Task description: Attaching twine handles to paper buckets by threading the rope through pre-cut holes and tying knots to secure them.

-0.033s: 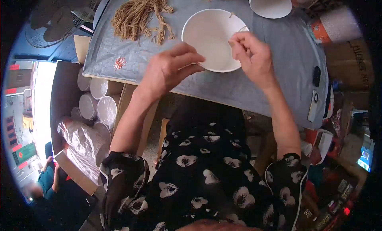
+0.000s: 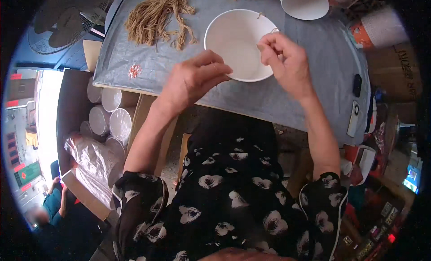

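A round white paper bucket stands on the grey-covered table, its open mouth facing me. My left hand grips the near-left rim, thumb and fingers closed on the wall. At the right rim my right hand is closed in a pinch. A thin cord shows at the rim just above those fingers and seems to run into them; its end is hidden. Another short tan bit of cord pokes over the far rim. Beyond my left hand lies a bundle of tan cords.
More white buckets lie at the table's far edge. Small red and white bits are on the left. A black object and a white device lie by the right edge. Left of the table, a carton holds wrapped buckets. A person sits beyond it.
Almost nothing differs. The bucket and both hands have shifted very slightly; the grips look the same.
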